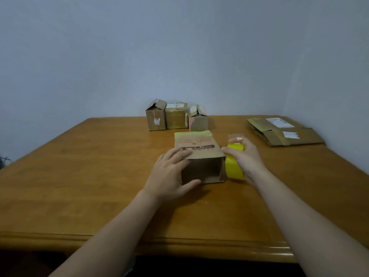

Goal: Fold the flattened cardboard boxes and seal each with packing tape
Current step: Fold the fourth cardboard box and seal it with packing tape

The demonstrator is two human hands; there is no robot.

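Head view: three folded boxes (pixel 176 117) are stood at the far table (pixel 89 196) edge, flattened boxes (pixel 285 132) are left unfolded at right, and the open-ended box (pixel 199 154) mid-table is clasped by left hand (pixel 171 172), tape roll (pixel 233 169) gripped by right hand (pixel 246 158).

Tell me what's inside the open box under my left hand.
Only bare cardboard walls show inside the open box. Its far end is dim, and the left hand covers the left edge.

we count three small boxes (pixel 176 118), one open box (pixel 199 151), one yellow tape roll (pixel 233 168), one pile of flat boxes (pixel 285 134), one table (pixel 99 176), and two hands: left hand (pixel 169 172), right hand (pixel 245 156).
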